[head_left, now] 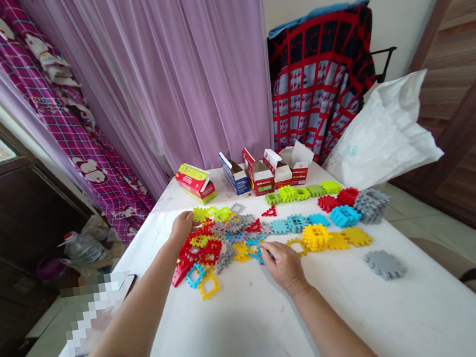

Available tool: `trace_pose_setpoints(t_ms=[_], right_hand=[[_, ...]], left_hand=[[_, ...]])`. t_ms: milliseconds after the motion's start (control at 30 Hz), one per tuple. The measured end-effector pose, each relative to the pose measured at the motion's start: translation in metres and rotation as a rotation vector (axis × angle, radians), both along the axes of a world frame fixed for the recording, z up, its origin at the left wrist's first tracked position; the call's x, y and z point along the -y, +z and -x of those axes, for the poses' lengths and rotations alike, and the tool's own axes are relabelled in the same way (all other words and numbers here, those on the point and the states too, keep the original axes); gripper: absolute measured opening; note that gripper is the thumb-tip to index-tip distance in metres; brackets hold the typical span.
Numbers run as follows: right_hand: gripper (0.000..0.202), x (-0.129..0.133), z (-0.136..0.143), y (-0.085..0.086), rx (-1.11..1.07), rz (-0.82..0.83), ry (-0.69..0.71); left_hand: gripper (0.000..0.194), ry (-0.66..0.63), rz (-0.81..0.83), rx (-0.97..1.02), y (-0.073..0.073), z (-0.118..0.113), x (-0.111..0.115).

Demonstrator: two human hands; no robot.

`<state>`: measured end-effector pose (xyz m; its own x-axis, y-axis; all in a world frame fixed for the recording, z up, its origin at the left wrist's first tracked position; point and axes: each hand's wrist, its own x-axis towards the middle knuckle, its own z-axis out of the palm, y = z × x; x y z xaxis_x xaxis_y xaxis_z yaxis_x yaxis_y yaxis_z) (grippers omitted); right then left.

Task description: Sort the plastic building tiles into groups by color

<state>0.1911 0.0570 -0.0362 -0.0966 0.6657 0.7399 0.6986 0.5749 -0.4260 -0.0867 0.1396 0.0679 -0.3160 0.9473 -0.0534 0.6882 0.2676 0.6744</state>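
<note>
My left hand (183,229) reaches to the far left of a loose pile of plastic interlocking pieces. Its fingers are closed at the edge of a lime-green interlocking piece (203,213). Closer to me, my right hand (284,265) pinches a blue interlocking piece (255,251) at the pile's right side. Beneath and between the hands lie red pieces (210,252), grey pieces (238,224) and a yellow piece (241,252). A blue square frame (195,275) and a yellow square frame (209,286) rest at the pile's near left.
Sorted on the right are green stacks (287,194), a yellow stack (316,238), a blue stack (344,216), red pieces (347,197) and a grey stack (372,206). Open small boxes (260,182) line the back. A white bag (385,134) stands at the right edge.
</note>
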Motion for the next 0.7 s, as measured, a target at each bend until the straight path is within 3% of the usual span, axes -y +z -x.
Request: trace_pose_setpoints(t_ms=[200, 333, 433, 700], right_hand=[[0.024, 0.004, 0.007, 0.011, 0.036, -0.002, 0.036], [0.049, 0.011, 0.008, 0.029, 0.123, 0.032, 0.047], [0.055, 0.016, 0.007, 0.040, 0.203, 0.084, 0.053], [0.040, 0.019, -0.008, 0.060, 0.407, 0.204, 0.031]], left_hand=[[0.029, -0.103, -0.016, 0.498, -0.032, -0.049, 0.058], [0.027, -0.177, 0.022, 0.732, -0.050, -0.078, 0.087], [0.033, -0.234, 0.043, 0.833, -0.055, -0.093, 0.096], [0.039, -0.310, 0.038, 0.924, -0.059, -0.115, 0.097]])
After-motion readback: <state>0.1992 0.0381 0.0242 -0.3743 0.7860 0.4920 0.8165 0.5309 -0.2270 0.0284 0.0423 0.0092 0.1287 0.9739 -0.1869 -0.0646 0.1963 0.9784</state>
